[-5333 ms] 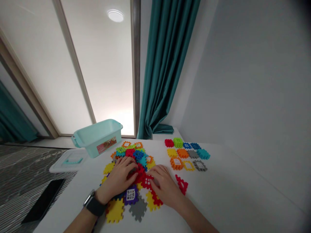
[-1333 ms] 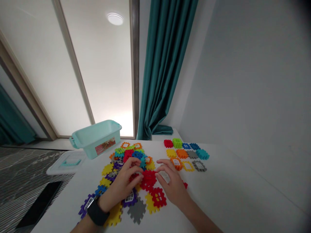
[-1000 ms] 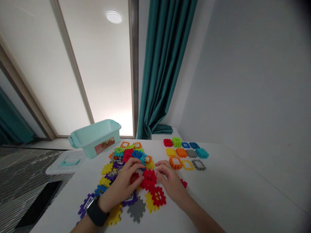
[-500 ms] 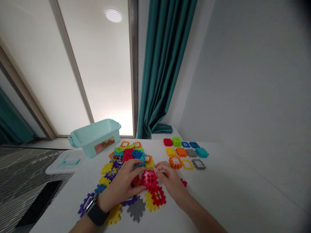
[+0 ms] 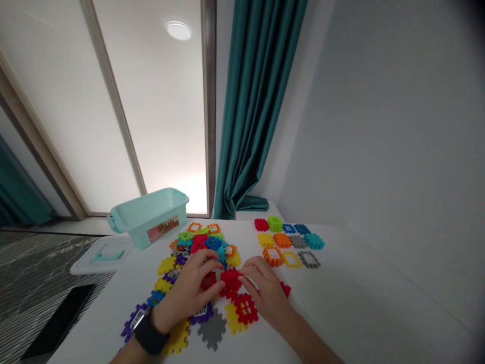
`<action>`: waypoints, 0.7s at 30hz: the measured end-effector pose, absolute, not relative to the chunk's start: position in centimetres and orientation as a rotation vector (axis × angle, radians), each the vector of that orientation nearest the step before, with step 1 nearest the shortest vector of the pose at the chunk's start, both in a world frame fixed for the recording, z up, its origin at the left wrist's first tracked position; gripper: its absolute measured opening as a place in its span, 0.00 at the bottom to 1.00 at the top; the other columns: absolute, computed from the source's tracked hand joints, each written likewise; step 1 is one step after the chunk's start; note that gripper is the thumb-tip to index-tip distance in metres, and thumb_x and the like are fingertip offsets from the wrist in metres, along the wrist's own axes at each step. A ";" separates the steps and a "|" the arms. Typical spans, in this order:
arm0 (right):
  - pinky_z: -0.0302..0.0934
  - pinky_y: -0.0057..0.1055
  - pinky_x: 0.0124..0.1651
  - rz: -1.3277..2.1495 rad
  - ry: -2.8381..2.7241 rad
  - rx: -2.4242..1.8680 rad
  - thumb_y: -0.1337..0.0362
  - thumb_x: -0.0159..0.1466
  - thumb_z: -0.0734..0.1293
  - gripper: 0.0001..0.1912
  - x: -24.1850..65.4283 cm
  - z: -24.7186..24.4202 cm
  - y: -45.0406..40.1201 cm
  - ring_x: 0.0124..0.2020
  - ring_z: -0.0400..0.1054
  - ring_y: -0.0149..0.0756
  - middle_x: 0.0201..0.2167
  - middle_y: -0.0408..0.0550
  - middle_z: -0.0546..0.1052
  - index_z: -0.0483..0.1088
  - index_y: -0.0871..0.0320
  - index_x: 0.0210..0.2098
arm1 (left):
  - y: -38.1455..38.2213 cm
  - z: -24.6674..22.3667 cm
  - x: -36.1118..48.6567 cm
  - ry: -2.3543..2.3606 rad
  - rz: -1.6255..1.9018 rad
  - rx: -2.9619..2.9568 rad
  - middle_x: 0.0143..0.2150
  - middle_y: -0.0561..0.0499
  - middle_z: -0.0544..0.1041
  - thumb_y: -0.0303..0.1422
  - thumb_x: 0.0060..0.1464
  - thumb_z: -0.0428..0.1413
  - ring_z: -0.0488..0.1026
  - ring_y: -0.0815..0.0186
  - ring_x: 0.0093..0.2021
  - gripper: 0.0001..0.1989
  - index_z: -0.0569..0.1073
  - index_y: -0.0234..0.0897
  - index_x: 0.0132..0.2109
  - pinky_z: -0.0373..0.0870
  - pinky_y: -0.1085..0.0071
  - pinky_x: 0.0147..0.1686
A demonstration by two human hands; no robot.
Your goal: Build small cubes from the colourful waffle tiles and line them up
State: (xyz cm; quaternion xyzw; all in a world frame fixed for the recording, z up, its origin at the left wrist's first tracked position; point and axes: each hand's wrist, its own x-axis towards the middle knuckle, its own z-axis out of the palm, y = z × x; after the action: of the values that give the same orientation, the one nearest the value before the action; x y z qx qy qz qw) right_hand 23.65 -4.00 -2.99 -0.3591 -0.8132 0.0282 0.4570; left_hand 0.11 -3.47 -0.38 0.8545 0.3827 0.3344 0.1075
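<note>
1. Pale, backlit sliding doors are filling the left of the background, a teal curtain is hanging beside them, and a plain grey wall is taking up the right.
2. White and smooth, a table is stretching across the foreground, bearing flat, notched plastic pieces in bright colours.
3. Near its middle, a red piece is sitting between the fingertips of the person's two hands, just beyond a red window piece that is overlapping a yellow piece.
4. One side is taken by the left hand (a dark watch is circling its wrist), which is arching over part of a mixed heap. Its thumb and fingers are standing apart, the thumb tip meeting the red piece's left edge; whether they are clasping it, I cannot tell.
5. Opposite, the right hand is curling, its fingertips meeting the red piece's right edge. Contact there is too small to judge, so I cannot tell whether it is pinching.
6. Past that hand, another red piece is peeking out; in front, a grey piece is lying flat.
7. Farther right, three neat rows of pieces are lying apart from the heap.
8. Behind the heap, a mint tub is standing near a clear lid.
</note>
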 end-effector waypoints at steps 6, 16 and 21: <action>0.67 0.37 0.41 -0.245 -2.059 -0.707 0.70 0.72 0.62 0.07 23.7 -2.0 -4.5 0.37 0.67 0.38 0.34 0.48 0.72 0.71 0.55 0.42 | -3.8 0.5 0.2 1.014 0.907 2.321 0.52 0.44 0.73 0.36 0.64 0.54 0.72 0.56 0.53 0.08 0.76 0.40 0.46 0.70 0.57 0.56; 0.70 0.42 0.51 0.116 -2.060 -0.854 0.67 0.69 0.64 0.08 23.7 -2.4 -4.5 0.48 0.72 0.42 0.45 0.52 0.76 0.69 0.53 0.48 | -3.3 -0.4 -0.2 1.070 1.095 2.447 0.55 0.41 0.70 0.31 0.53 0.61 0.70 0.52 0.55 0.18 0.72 0.40 0.51 0.69 0.53 0.56; 0.69 0.45 0.56 0.220 -2.035 -0.885 0.67 0.68 0.66 0.13 23.5 -2.7 -4.4 0.53 0.71 0.44 0.50 0.53 0.76 0.68 0.52 0.52 | -2.9 -0.7 -0.6 1.097 1.238 2.679 0.54 0.41 0.71 0.32 0.50 0.64 0.71 0.51 0.53 0.23 0.72 0.40 0.54 0.70 0.52 0.53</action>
State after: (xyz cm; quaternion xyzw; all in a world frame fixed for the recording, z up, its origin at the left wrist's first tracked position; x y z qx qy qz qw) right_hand 23.54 -4.37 -2.69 -0.3563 -0.8195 0.0886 0.4401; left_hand -0.59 -2.93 -0.68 0.8508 0.3485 0.3933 -0.0035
